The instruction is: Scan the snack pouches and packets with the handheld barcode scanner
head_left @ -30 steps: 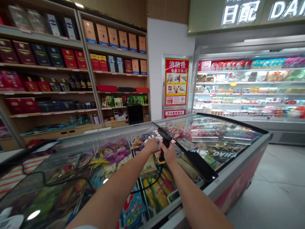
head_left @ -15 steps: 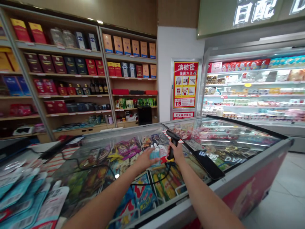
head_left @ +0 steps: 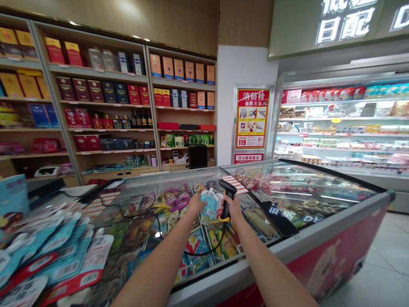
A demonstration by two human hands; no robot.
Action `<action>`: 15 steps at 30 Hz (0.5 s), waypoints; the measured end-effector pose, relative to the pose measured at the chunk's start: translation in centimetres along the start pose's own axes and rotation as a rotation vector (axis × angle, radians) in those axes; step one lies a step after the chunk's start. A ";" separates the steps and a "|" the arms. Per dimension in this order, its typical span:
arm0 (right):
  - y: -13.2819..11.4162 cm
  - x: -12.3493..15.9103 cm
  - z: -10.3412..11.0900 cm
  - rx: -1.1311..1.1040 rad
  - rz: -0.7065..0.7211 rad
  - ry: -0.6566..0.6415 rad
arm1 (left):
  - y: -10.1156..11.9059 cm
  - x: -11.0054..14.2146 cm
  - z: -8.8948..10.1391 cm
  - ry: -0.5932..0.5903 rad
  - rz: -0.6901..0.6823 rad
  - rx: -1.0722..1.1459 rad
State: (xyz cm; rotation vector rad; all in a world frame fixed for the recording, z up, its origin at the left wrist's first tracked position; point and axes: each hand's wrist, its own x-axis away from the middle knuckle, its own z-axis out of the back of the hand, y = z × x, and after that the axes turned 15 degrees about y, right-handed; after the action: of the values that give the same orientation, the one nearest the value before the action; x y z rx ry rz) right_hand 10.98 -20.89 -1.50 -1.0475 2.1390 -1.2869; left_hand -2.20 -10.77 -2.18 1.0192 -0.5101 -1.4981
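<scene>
My left hand [head_left: 195, 205] is closed on the edge of a small light-blue spouted pouch [head_left: 209, 204], which faces me with a barcode near its bottom. Just right of it, my right hand [head_left: 234, 206] grips a black and yellow barcode scanner [head_left: 227, 194] by its handle. The scanner's head points up and to the left, close beside the pouch. Something red and white shows between the pouch and the scanner, too small to make out. A black cable [head_left: 211, 251] hangs in a loop from the handle. Both hands are above the glass-topped freezer [head_left: 220, 270].
A pile of blue and red spouted pouches [head_left: 68, 256] lies at the lower left. Packaged frozen goods fill the freezer. A black panel with white lettering [head_left: 278, 218] lies across its glass. Shelves of boxes [head_left: 105, 102] and a refrigerated display [head_left: 345, 123] stand behind.
My view has shifted left and slightly up. My hands have moved left over the freezer, and the pouch and scanner are closer together. The pouch's barcode now shows.
</scene>
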 end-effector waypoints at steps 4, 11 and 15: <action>0.3 -0.1 0.8 0.009 -0.023 -0.019 | -2.2 -0.7 -0.4 0.211 0.081 0.518; 0.8 0.6 0.8 0.243 -0.128 -0.280 | -3.2 -1.9 -0.1 0.403 0.302 1.066; 0.4 1.3 0.5 0.332 -0.154 -0.329 | -2.6 -2.0 -0.4 0.433 0.387 1.120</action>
State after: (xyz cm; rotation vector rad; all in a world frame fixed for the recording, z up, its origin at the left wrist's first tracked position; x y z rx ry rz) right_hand 10.31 -22.06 -2.05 -1.1997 1.5669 -1.3701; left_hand -3.51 -8.22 -3.87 1.8967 -1.1945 -0.5283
